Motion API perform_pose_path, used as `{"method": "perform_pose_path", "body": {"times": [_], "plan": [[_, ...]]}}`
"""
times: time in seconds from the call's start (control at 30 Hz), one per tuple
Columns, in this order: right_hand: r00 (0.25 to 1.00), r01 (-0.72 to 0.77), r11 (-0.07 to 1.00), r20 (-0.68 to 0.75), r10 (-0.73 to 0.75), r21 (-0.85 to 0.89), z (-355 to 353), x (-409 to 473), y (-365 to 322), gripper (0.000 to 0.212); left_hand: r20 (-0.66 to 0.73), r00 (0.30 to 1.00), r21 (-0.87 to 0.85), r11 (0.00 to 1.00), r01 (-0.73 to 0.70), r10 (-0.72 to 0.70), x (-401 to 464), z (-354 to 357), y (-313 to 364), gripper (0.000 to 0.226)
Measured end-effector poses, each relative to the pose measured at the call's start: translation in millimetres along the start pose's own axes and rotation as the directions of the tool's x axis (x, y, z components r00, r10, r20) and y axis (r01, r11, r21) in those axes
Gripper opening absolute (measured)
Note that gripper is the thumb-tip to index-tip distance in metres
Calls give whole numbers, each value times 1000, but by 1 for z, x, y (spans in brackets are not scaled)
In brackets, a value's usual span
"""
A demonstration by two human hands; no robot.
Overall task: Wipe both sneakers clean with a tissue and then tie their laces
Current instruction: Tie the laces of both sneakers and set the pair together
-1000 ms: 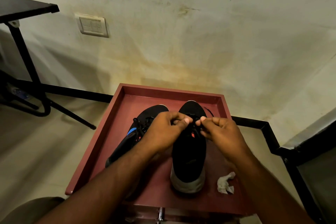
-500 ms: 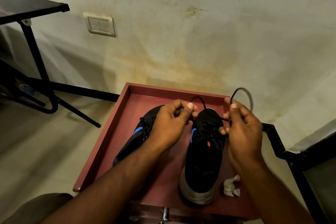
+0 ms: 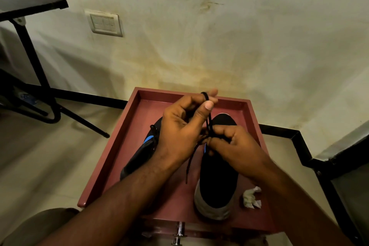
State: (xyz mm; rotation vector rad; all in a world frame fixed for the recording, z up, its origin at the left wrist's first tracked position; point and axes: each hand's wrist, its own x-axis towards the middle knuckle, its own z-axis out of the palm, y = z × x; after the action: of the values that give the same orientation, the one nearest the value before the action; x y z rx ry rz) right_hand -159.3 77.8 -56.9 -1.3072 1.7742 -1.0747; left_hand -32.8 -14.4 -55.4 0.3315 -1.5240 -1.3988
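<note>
Two black sneakers stand on a maroon tray table [image 3: 111, 158]. The right sneaker [image 3: 218, 181] points away from me and shows a pale sole edge. The left sneaker [image 3: 139, 156], with a blue stripe, is mostly hidden behind my left forearm. My left hand [image 3: 179, 132] is raised above the right sneaker, with a black lace [image 3: 207, 118] looped round its forefinger and pinched under the thumb. My right hand [image 3: 235, 146] pinches the laces at the sneaker's tongue. A loose lace end hangs down between my wrists. A crumpled tissue [image 3: 251, 197] lies right of the right sneaker.
The stained wall [image 3: 219, 36] rises just behind the tray, with a switch plate [image 3: 104, 24] at upper left. A black table with metal legs [image 3: 30, 56] stands at the left. A black-edged step [image 3: 295, 136] runs along the right. My knee [image 3: 40, 225] shows at bottom left.
My hands came together from a spread pull. The left hand rose with the lace looped on its forefinger, and the right hand dropped to the knot. The camera tilted a little.
</note>
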Motion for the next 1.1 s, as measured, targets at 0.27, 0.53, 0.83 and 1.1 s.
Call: {"method": "perform_pose_path", "body": {"times": [0.27,0.53,0.83,1.1], "plan": [[1000,-10,989,-18,7,-146,-1,1,11,17,255,950,287,924,-254,182,4,-16,7,17],[977,-52,984,-197,86,170,0,8,11,25,299,878,447,868,216,-373,-9,-16,-26,41],[943,-268,889,-86,321,371,-9,2,11,31,411,910,732,614,-296,-51,-15,-14,-26,24],[938,-299,805,1,348,513,-22,5,3,23,541,839,788,315,-529,55,-14,-17,-30,27]]}}
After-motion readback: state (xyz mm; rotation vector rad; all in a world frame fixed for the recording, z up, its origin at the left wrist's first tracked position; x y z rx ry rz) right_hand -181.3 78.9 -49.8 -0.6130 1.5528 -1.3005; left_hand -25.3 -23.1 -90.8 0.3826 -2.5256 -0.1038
